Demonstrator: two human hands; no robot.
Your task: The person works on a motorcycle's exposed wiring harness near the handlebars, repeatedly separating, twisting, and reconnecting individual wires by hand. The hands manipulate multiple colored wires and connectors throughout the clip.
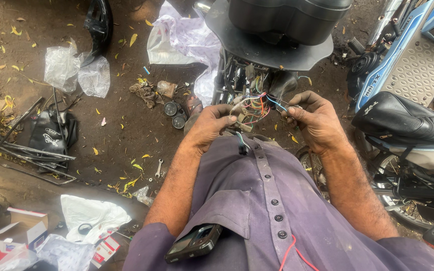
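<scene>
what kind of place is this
Likely an open-air roadside motorbike repair spot: bare dirt ground with a spanner lying on it, a parked motorcycle, and both hands in a wiring bundle.

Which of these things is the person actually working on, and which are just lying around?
In hand:
left hand gripping the coloured wire bundle
right hand pinching a blue wire

Lying about:
small spanner
clear plastic bags
cardboard boxes
parked motorcycle

Outdoors on bare brown dirt ground (pixel 126 130) strewn with yellow leaves (pixel 132 39); soft daylight; parked blue motorbike (pixel 418 60) at right.
</scene>
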